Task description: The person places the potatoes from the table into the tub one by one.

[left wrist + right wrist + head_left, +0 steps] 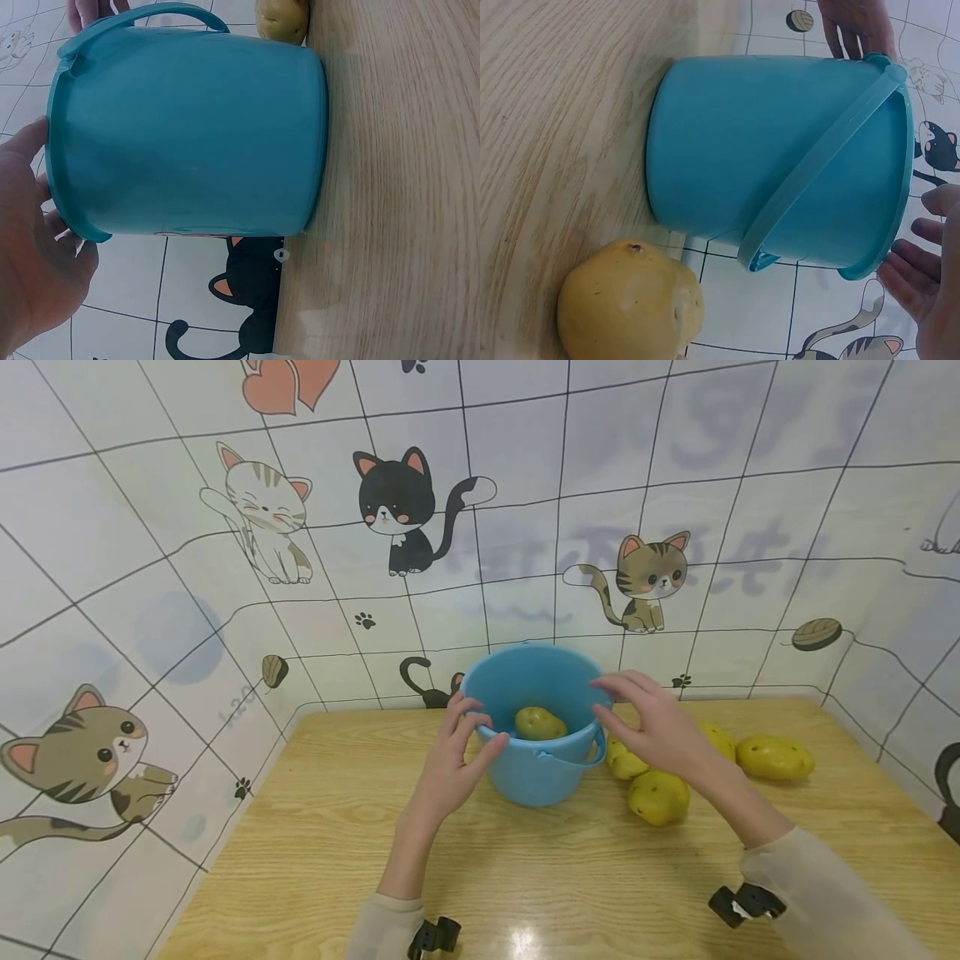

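A light blue plastic bucket stands upright on the wooden table, with one yellow-brown potato lying inside. My left hand is at the rim's left side, its fingers bent over the edge and the thumb at the near side. In the left wrist view the left thumb meets the rim. On the opposite side my right hand has its fingers extended at the rim. The right wrist view shows the right fingertips right at the rim, the thumb apart from it. The bucket's handle hangs down on the right side.
Right of the bucket lie several yellow potatoes, including a near one and an elongated one, partly behind the right forearm. The light wooden table meets a white tiled wall with cat pictures behind the bucket.
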Motion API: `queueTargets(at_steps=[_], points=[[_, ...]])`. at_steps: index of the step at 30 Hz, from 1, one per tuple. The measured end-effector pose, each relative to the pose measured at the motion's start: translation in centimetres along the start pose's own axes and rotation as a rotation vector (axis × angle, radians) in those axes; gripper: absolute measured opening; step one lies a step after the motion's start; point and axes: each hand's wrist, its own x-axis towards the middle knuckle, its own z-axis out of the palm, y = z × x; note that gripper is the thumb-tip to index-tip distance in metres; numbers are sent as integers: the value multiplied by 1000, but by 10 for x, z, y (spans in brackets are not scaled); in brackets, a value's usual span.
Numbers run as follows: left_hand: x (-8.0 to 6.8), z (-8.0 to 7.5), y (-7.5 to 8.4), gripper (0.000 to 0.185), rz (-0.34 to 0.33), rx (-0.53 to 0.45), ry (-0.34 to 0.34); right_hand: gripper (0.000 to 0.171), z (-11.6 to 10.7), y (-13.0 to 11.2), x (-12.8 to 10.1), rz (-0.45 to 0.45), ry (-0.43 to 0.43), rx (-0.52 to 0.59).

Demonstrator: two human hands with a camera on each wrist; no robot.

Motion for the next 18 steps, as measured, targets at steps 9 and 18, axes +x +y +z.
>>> queueTargets(at_steps=[9,18], points=[[0,0,2,21,6,0,7,34,-10,3,-14,60,-37,3],[0,0,3,21,8,1,11,37,-14,9,-30,84,-43,-22]])
